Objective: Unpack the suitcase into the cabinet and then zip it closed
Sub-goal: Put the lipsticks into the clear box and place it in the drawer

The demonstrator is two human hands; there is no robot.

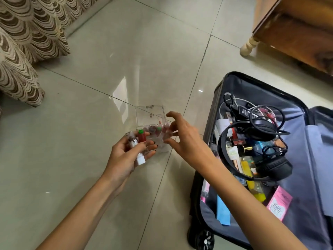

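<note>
A black suitcase (212,109) lies open on the floor at the right, its grey lining full of small items. Black headphones (270,165) with a coiled cable rest on top of them. Left of the suitcase, a clear plastic box (150,114) with its lid up holds several small bottles. My left hand (124,156) grips the box's near end along with a few small bottles, one red with a green cap (141,136). My right hand (183,138) hovers at the box's right side, fingers spread and holding nothing.
A wooden cabinet (295,31) on cream turned legs stands at the top right. A patterned brown and cream fabric (27,42) hangs at the top left. The tiled floor (126,60) spreads between them. A pink packet (279,204) and yellow items lie in the suitcase.
</note>
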